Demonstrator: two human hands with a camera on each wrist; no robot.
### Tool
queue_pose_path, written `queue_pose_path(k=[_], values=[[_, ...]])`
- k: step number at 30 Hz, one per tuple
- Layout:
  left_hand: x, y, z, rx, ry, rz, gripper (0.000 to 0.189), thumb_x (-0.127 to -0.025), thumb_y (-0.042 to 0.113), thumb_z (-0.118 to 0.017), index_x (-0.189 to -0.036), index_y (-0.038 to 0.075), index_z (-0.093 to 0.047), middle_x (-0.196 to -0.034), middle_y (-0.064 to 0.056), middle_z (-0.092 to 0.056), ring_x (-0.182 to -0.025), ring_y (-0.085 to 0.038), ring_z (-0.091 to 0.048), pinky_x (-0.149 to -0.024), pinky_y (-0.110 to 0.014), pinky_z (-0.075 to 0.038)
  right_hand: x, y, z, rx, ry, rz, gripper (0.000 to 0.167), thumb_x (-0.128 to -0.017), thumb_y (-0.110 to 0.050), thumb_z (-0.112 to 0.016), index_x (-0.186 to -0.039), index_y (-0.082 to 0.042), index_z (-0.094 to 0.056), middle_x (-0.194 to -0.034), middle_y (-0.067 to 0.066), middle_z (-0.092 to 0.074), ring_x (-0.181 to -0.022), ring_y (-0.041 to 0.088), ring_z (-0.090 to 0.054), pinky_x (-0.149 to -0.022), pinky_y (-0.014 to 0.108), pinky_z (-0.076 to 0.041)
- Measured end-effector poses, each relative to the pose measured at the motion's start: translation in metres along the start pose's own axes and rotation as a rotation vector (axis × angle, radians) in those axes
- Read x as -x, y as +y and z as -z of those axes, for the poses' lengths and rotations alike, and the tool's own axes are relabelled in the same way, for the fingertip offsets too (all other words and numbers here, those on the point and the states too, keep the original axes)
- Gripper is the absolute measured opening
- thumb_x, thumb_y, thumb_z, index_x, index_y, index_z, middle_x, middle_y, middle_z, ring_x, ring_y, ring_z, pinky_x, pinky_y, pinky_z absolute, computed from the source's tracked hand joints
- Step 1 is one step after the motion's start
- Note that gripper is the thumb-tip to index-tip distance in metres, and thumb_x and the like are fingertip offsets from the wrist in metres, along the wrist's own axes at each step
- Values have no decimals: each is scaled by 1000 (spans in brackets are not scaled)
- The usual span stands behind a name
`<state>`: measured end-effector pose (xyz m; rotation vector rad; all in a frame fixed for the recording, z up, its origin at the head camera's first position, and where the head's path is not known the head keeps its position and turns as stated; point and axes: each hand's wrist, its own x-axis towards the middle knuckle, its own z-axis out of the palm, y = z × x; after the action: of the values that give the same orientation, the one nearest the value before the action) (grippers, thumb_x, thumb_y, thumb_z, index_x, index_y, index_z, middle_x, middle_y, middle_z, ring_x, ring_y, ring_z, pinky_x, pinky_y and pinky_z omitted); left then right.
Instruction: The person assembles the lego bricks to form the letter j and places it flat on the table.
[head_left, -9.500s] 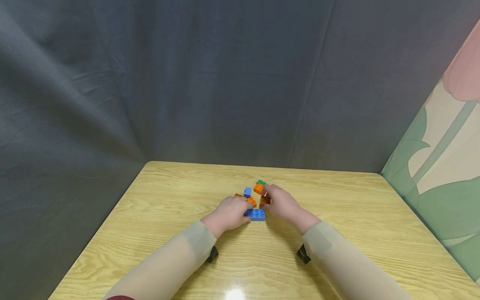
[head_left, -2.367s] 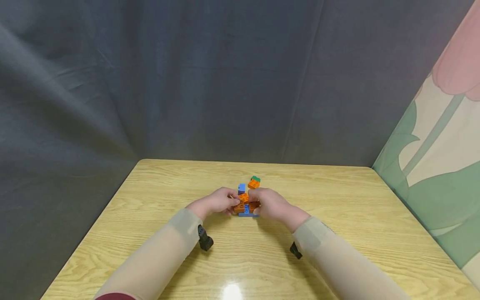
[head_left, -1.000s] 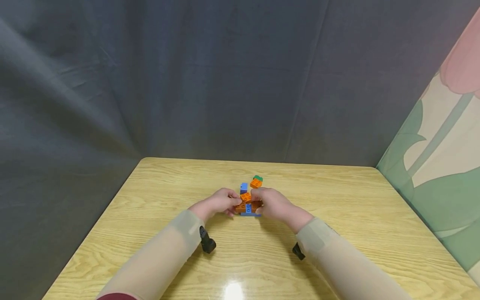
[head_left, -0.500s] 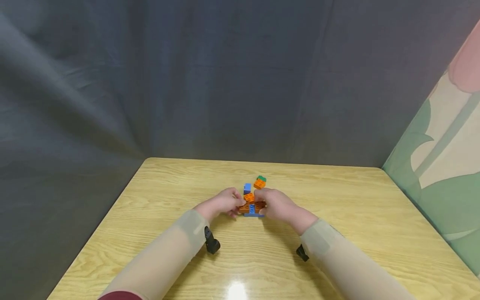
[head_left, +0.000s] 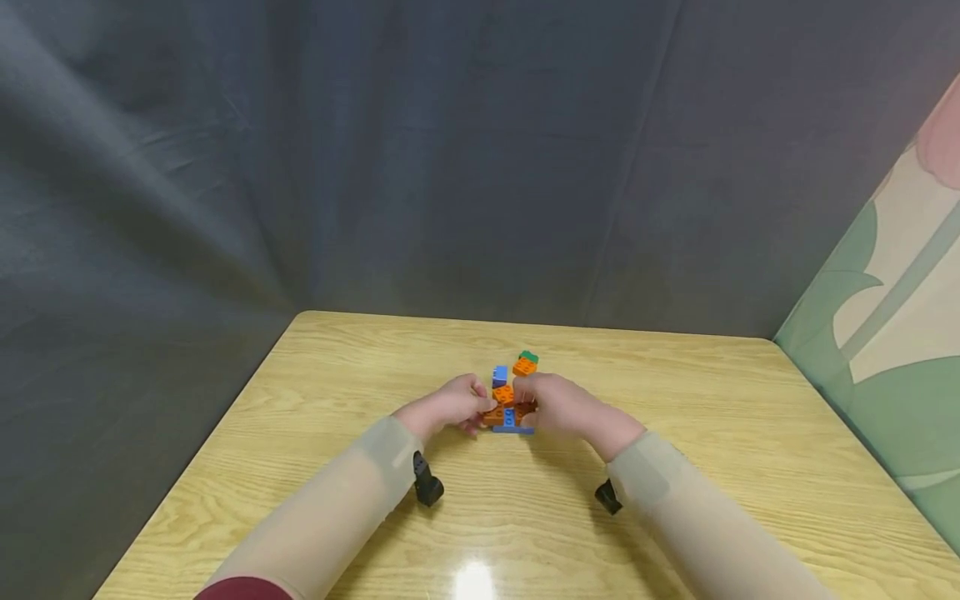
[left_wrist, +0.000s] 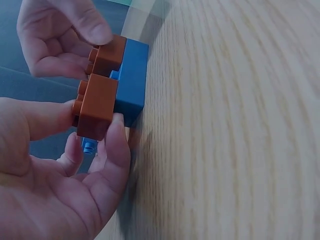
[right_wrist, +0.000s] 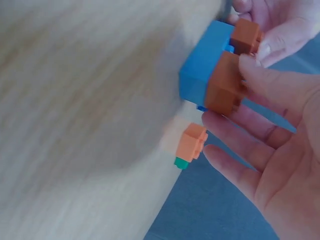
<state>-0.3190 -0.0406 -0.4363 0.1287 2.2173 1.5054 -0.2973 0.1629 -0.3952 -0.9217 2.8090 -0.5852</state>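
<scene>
The right hand (head_left: pixel 558 404) hides much of the right brown brick (right_wrist: pixel 223 86) in the head view, and the left hand (head_left: pixel 453 404) covers the outer end of the left brown brick (left_wrist: pixel 97 104); the wrist views show both more fully. The left thumb and fingers pinch the left brown brick at its outer end, one fingertip on the studded side and another beside the blue base brick (left_wrist: pixel 133 77). The right thumb and fingers likewise grip the right brown brick, the remaining fingers spread beside it. Both brown bricks sit on top of the blue base brick, apart from each other, with blue studs showing between them; whether either is pressed fully down cannot be told. The base brick lies on the worktop (head_left: pixel 675 383). Just behind, between the hands, is a small orange brick (head_left: pixel 503 394), its lower part masked; whether the right fingers touch it is unclear. Beyond it stands a smaller blue brick (head_left: pixel 500 375), partly covered. Farther back, another orange brick (head_left: pixel 525 367) hides most of a green piece (head_left: pixel 529 356). In the left wrist view a blue studded bit peeks between the fingers, its brick uncertain. Stud tops are too small to show any lettering. Both pale sleeves (head_left: pixel 322 517) are cut off by the lower edge.
</scene>
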Motion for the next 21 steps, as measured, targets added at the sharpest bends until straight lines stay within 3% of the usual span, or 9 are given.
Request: queue_pose_path(k=[6,10,15,18,21], values=[[4,4,1,-57,15,-26,16,-98,12,-63,-103,2,-51,-90,-15,-58,-67,-23,-60,-57,-32,-54,-2,-2,7,-17,-43,-34,19,-84,-3,-79,-92,-12,-65,-91,-1,-65,-78,18,-54,-75,38,-48],[9,9,1,-177,64,-106,12,-96,11,-66,-99,4,-57,-88,-11,-60,-66,-22,-60,-56,-33,-52,-3,-2,7,-28,-41,-27,18,-84,0,-77,-92,-10,-64,-88,1,-65,-76,19,-53,-74,38,-47],[13,13,-1,-351,127,-243,5,-95,12,-67,-92,9,-68,-90,0,-64,-75,-18,-57,-68,-32,-49,-3,-2,6,-30,-28,-31,19,-84,2,-76,-92,-10,-64,-88,2,-65,-76,19,-53,-74,38,-47],[16,13,-4,-388,118,-268,6,-93,17,-71,-94,12,-71,-95,3,-66,-85,-17,-58,-79,-35,-49,-1,-2,6,-30,-26,-42,19,-84,2,-76,-91,-11,-63,-89,2,-65,-76,19,-54,-74,38,-48],[21,14,-7,-422,83,-264,20,-88,22,-78,-103,11,-69,-104,1,-65,-91,-18,-58,-84,-37,-49,0,-2,5,-28,-24,-54,20,-84,2,-76,-90,-11,-63,-89,2,-65,-77,18,-56,-74,38,-49]])
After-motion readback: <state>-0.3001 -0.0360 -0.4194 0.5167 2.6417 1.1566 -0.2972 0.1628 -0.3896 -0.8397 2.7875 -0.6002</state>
